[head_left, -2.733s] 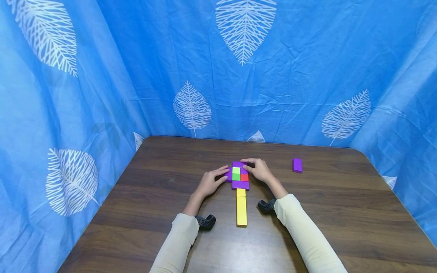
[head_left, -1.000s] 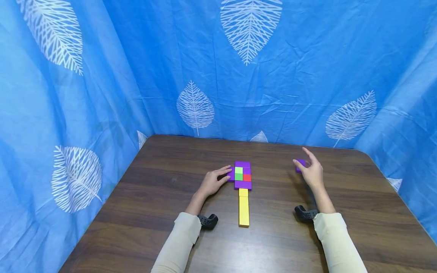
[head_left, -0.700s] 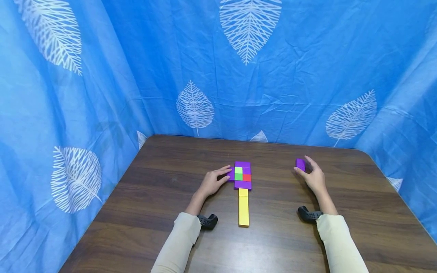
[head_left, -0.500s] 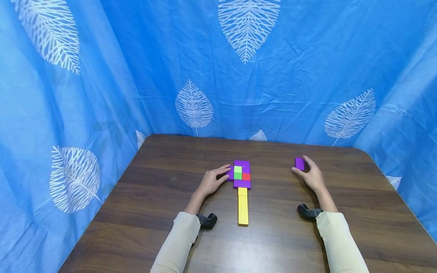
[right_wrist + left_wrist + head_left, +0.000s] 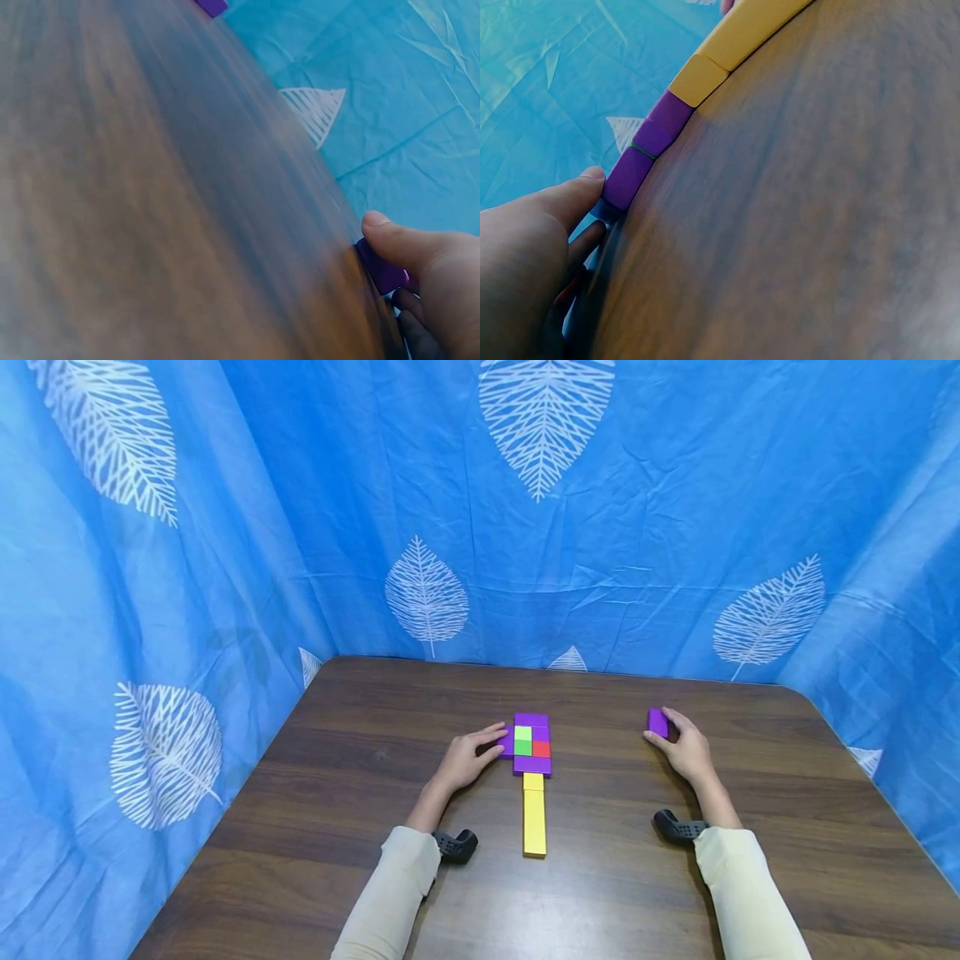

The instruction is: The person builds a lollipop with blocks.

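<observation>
My left hand point(image 5: 461, 762) pinches a purple block point(image 5: 507, 742) at the left side of a flat block figure. In the left wrist view its thumb lies against the purple block's end. The figure joins a light green block point(image 5: 522, 733), a green block point(image 5: 522, 747), a red block point(image 5: 541, 749) and several purple ones, with a purple bar point(image 5: 532, 766) at the near side. Below that runs a stem of a short yellow block point(image 5: 533, 782) and a long yellow block point(image 5: 535, 823). Off to the right, my right hand point(image 5: 688, 753) holds a separate purple block point(image 5: 657, 722) between thumb and fingers.
Everything lies on a dark wooden table point(image 5: 360, 710). Behind it and at both sides hangs a blue curtain point(image 5: 645, 527) with white leaf prints. Each wrist wears a black camera mount, one left point(image 5: 455, 846) and one right point(image 5: 677, 827).
My right hand left the block figure, moved right to the separate purple block, and its thumb and fingers closed in around it. The left hand stayed at the figure's left side.
</observation>
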Demonstrator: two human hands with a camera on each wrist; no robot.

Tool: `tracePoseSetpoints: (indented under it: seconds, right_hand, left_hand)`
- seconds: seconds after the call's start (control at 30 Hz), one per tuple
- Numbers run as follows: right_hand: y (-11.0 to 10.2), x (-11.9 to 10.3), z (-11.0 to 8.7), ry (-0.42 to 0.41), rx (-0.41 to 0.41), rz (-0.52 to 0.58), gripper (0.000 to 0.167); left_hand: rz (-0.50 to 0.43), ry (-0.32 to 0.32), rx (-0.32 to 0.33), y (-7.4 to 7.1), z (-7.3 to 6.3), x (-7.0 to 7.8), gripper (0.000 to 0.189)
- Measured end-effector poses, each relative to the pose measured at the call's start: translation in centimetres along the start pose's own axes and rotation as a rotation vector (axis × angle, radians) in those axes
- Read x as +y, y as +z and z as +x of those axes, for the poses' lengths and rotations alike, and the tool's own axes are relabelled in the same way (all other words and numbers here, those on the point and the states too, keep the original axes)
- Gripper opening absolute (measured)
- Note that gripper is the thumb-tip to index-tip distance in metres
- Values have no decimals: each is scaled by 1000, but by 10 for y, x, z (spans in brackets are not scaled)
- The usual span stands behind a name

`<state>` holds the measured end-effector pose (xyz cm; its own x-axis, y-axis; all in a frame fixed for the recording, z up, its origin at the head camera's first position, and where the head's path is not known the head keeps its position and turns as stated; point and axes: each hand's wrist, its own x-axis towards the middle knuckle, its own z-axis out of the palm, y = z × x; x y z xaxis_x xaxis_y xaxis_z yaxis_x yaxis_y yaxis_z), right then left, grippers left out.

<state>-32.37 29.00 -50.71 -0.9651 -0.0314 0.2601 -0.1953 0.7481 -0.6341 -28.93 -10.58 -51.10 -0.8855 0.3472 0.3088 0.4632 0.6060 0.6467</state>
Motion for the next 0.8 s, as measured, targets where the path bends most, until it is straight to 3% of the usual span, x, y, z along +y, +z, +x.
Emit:
tracePoseSetpoints:
  seconds: [0.3, 0.53, 0.8]
  right_hand:
    - [9, -15, -8, -47, 19, 70, 64]
    - [30, -42, -14, -115, -20, 147, 63]
    - [54, -72, -21, -215, -51, 145, 61]
  left_hand:
    - [-5, -16, -7, 2, 0, 0, 36]
    - [3, -13, -1, 0, 0, 1, 36]
    - [3, -26, -4, 0, 1, 3, 36]
